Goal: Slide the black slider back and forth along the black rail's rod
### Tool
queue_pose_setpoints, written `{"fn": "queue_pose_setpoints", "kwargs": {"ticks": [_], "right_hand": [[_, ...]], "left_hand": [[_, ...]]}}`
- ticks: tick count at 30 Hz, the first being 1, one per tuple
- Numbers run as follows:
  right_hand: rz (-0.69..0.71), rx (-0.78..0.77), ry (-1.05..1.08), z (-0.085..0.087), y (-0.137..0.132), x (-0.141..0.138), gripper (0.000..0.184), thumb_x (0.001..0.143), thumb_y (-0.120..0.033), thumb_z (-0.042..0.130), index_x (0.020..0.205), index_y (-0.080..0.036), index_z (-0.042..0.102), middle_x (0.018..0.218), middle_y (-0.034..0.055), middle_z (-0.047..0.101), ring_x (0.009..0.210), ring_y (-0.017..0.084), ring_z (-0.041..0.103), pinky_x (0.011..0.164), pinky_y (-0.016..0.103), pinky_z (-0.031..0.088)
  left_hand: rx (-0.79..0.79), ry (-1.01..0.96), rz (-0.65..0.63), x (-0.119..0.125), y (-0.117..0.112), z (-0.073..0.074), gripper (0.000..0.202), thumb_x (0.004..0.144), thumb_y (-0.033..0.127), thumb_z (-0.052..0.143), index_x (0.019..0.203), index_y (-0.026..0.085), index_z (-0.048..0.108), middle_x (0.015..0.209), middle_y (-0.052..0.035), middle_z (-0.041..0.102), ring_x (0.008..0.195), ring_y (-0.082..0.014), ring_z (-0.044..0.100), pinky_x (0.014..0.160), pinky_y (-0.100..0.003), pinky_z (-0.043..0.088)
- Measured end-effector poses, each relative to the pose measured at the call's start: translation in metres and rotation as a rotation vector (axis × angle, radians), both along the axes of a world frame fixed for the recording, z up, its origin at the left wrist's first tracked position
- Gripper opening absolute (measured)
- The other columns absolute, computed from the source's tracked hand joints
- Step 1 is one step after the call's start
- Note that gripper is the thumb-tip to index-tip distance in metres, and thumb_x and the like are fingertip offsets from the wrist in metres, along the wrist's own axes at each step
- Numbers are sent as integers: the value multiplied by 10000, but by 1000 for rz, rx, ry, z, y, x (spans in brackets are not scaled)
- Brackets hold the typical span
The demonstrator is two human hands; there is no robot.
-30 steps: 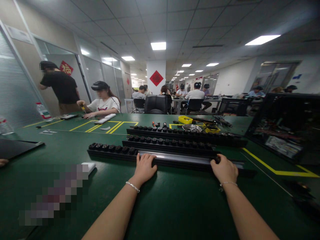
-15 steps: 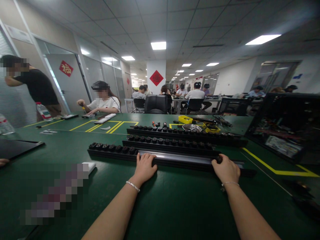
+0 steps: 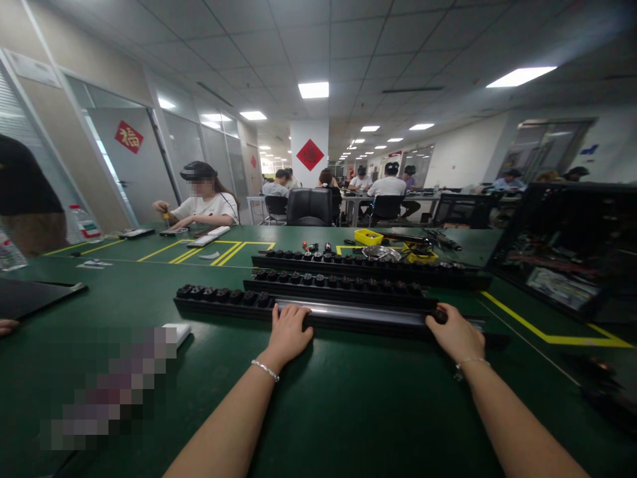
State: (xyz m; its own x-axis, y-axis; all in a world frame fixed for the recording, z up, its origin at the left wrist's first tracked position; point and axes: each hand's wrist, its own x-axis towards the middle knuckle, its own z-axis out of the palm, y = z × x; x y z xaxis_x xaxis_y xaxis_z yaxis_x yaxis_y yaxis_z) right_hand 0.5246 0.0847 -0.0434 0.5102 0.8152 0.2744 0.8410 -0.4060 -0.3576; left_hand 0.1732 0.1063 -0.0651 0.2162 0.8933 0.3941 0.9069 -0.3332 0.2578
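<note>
Our left hand (image 3: 290,334) rests, fingers slightly spread, on the nearest black rail (image 3: 343,320), just right of its black blocks (image 3: 221,294). Our right hand (image 3: 460,335) pinches a small black piece (image 3: 440,316) towards that rail's right end. Beyond lie a second rail (image 3: 338,291) and a far rail (image 3: 368,269), on the green table (image 3: 368,405).

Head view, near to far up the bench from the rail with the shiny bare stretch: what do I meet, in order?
Front rail, middle rail, back rail, metal dish, left yellow tray, black office chair, red diamond sign.
</note>
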Motion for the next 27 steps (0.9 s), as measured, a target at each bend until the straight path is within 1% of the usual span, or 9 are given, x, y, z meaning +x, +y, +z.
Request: {"fn": "queue_pose_setpoints", "kwargs": {"ticks": [8, 16, 22, 27], "right_hand": [[-20, 82, 8, -7, 1, 0, 502, 736, -434, 409, 1173, -199, 481, 1051, 83, 626, 944, 263, 561, 856, 423, 356], [-45, 60, 10, -8, 3, 2, 496, 746, -430, 397, 1177, -198, 477, 964, 94, 635, 920, 262, 563, 828, 405, 370], [-41, 75, 9, -9, 3, 4, 481, 749, -414, 390, 1170, -200, 482, 954, 89, 634, 908, 258, 565, 812, 400, 378], [-46, 56, -15, -7, 0, 4, 495, 754, -433, 377, 1174, -191, 482, 951, 99, 631, 909, 266, 561, 814, 410, 381]], "left_hand": [[-22, 10, 13, 1, -1, 3, 341, 735, 291, 508, 1075, 269, 524, 1049, -26, 573, 1112, -211, 431, 1070, -509, 35], [2, 15, 8, 0, 0, 1, 343, 730, 289, 517, 1072, 273, 522, 1047, -18, 573, 1104, -208, 437, 1069, -512, 47], [-24, 22, 20, 1, -2, 4, 337, 730, 290, 517, 1067, 271, 527, 1061, -25, 573, 1114, -213, 430, 1073, -503, 33], [-25, 9, 19, 1, -2, 4, 337, 727, 287, 514, 1063, 274, 526, 1047, -26, 576, 1112, -215, 431, 1075, -504, 33]]}}
